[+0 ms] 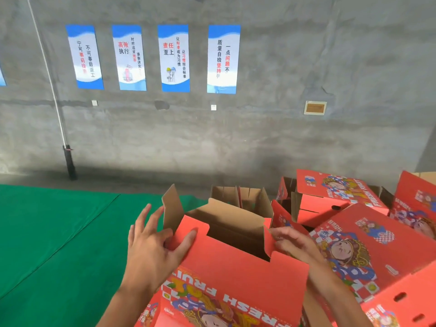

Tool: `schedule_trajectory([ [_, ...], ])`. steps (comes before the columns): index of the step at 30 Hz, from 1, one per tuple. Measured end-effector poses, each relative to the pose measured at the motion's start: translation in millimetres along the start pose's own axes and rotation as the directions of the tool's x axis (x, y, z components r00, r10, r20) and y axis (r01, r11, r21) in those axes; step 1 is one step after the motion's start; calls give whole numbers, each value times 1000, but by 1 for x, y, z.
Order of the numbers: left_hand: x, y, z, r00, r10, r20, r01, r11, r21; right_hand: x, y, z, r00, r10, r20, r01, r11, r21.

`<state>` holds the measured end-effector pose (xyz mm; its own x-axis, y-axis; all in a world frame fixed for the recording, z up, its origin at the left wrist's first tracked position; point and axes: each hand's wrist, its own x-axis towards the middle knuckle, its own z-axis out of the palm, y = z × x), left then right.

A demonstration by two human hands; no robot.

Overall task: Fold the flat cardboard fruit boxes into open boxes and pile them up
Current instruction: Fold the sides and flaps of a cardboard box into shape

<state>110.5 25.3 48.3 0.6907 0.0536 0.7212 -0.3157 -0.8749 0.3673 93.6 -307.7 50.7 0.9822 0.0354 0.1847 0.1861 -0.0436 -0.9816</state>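
1. Nearest, at about 6 o'clock, stands the red box point(236, 279) being worked, its printed side facing the wearer (the lettering reads upside down) and its top open onto brown cardboard inside
2. The left hand point(151, 246) is at 7 o'clock on the box's left corner; its thumb lies over the red flap point(188, 228) and the fingers are spread, mostly straight, against the upright brown side flap point(172, 208); a loose hold, not a fist
3. The right hand point(295, 244) sits at 5 o'clock; its fingers are curled round the right-hand red tab point(267, 241) at the opening's edge, pinching it
4. Just beyond, from 3 to 5 o'clock, folded red boxes point(368, 244) lie tumbled in a pile at mixed angles; one further box point(337, 197) rests above them
5. At 9 o'clock a green mat point(59, 232) covers the floor
6. Farthest, at 12 o'clock, a grey concrete wall point(306, 55) carries four blue-and-white posters point(174, 57); a pole point(54, 90) leans at 10 o'clock
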Motion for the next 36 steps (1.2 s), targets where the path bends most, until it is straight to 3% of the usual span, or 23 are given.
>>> schedule_trajectory([
  [3, -3, 3, 4, 991, -92, 93, 102, 990, -102, -6, -17, 7, 998, 68, -7, -68, 997, 33],
  [6, -2, -2, 0, 975, -146, 165, 184, 954, -239, -6, -30, 4, 985, 155, 73, -145, 981, -133],
  [10, -2, -6, -4, 968, -164, 191, 215, 934, -285, 6, -53, 1, 935, 318, 159, -242, 896, -373],
  [13, -5, 0, 1, 971, -194, 138, 226, 934, -277, 17, -54, 5, 946, 288, 148, -183, 854, -488],
  [17, -5, -5, 2, 940, -334, 70, 340, 900, -274, 24, -45, 4, 973, 228, -36, -225, 906, -358],
  [19, -4, -12, 0, 907, -416, 62, 416, 866, -278, 27, -33, -6, 973, 218, -76, -222, 974, -53],
  [21, -4, -17, 0, 884, -467, 36, 459, 850, -258, 25, -21, -14, 981, 194, -28, -176, 933, 315],
  [24, -5, -13, 4, 877, -479, -26, 464, 861, -210, 19, -5, -9, 999, 50, 7, -46, 838, 544],
  [27, -9, 1, 11, 899, -437, -32, 425, 888, -176, 14, 11, 4, 993, -110, 40, 73, 847, 527],
  [30, -12, 8, 15, 905, -425, -1, 418, 891, -180, 9, 11, 8, 994, -89, 70, 54, 915, 399],
  [33, -14, 3, 17, 907, -421, 19, 420, 898, -130, 8, 7, 6, 981, -48, 190, -33, 914, 405],
  [34, -14, 0, 17, 907, -416, 72, 422, 899, -117, 5, 7, 8, 981, -36, 189, -38, 928, 372],
  [36, -10, -5, 20, 903, -379, 204, 411, 900, -148, 2, 7, 15, 997, -52, 49, 44, 987, 154],
])
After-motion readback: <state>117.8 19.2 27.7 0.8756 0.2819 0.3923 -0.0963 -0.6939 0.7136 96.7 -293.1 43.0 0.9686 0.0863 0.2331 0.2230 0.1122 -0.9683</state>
